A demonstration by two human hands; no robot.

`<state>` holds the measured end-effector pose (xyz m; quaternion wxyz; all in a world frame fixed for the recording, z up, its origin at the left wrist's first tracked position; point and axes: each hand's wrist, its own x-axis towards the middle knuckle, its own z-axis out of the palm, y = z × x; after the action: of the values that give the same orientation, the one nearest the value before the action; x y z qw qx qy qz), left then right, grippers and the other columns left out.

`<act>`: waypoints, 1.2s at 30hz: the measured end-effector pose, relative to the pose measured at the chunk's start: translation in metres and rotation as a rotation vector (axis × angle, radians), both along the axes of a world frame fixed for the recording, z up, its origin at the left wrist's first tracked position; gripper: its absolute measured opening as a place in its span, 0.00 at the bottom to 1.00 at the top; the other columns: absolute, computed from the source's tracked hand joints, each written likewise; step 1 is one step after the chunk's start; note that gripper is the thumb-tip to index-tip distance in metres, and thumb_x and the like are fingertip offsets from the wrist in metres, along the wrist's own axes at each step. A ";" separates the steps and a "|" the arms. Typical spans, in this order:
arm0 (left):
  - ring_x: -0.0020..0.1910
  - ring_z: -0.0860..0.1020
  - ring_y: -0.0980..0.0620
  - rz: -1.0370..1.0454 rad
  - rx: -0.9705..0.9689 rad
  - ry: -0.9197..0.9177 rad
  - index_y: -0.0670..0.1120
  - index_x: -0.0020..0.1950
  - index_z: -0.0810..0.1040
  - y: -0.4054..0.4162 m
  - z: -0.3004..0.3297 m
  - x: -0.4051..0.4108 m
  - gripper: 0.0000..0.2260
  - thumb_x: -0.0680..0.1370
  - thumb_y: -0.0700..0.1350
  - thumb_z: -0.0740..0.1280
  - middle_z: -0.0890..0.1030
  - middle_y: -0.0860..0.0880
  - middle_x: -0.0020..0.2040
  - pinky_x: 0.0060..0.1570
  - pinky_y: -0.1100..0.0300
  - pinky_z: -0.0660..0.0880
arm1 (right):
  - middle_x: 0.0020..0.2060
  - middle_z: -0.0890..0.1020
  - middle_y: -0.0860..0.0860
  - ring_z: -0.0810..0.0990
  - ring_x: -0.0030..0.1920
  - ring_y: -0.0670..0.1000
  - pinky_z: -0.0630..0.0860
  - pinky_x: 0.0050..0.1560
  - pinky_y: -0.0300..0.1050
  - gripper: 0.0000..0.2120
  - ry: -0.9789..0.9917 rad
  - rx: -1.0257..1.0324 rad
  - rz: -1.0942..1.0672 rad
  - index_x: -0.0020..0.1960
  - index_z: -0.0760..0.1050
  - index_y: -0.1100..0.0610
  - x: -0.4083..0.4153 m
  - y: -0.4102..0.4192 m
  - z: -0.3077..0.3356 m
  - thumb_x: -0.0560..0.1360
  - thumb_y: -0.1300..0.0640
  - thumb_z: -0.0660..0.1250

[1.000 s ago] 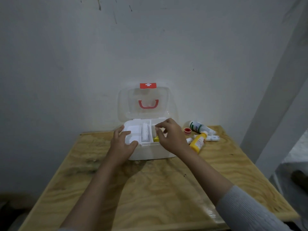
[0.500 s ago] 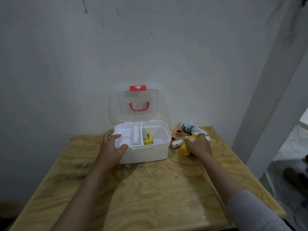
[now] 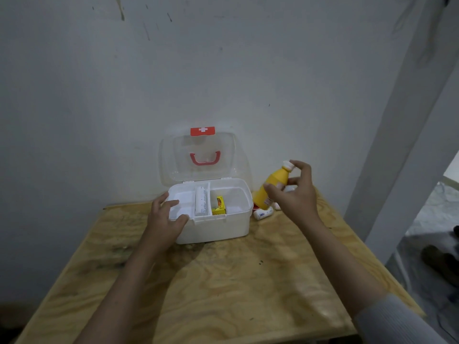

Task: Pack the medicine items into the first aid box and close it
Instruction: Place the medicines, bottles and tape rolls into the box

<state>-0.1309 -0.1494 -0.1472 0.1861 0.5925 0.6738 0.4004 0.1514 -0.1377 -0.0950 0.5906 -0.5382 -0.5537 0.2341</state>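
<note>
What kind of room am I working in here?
Likely a bare room or makeshift work corner: a rough plywood table by a plain marked wall, a white post at its right.

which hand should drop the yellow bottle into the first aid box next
Right. The right hand holds the yellow bottle, lifted just beside the open first aid box, near its roomy right compartment. The left hand only rests on its left corner.
</note>
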 end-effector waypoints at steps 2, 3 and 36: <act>0.73 0.60 0.45 0.000 -0.001 0.000 0.45 0.65 0.71 0.000 0.000 0.000 0.20 0.74 0.47 0.67 0.59 0.48 0.75 0.69 0.46 0.63 | 0.40 0.78 0.49 0.80 0.38 0.47 0.75 0.35 0.35 0.32 -0.038 0.042 0.034 0.60 0.64 0.47 -0.011 0.000 0.012 0.63 0.52 0.77; 0.73 0.60 0.45 0.000 -0.002 0.000 0.46 0.65 0.71 0.000 0.000 0.000 0.20 0.74 0.47 0.67 0.59 0.48 0.75 0.69 0.46 0.63 | 0.40 0.78 0.48 0.81 0.36 0.48 0.76 0.34 0.36 0.32 -0.070 0.060 0.052 0.60 0.64 0.47 -0.018 0.001 0.016 0.63 0.51 0.78; 0.72 0.61 0.45 0.020 -0.009 0.000 0.47 0.66 0.70 -0.002 0.001 0.002 0.21 0.74 0.48 0.67 0.58 0.49 0.75 0.67 0.48 0.65 | 0.37 0.83 0.50 0.79 0.37 0.46 0.75 0.43 0.41 0.06 -0.318 -0.112 0.055 0.45 0.82 0.57 0.001 0.046 -0.003 0.69 0.57 0.73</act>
<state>-0.1289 -0.1518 -0.1457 0.1847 0.5848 0.6815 0.3994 0.1528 -0.0920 -0.0977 0.4581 -0.5852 -0.6408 0.1925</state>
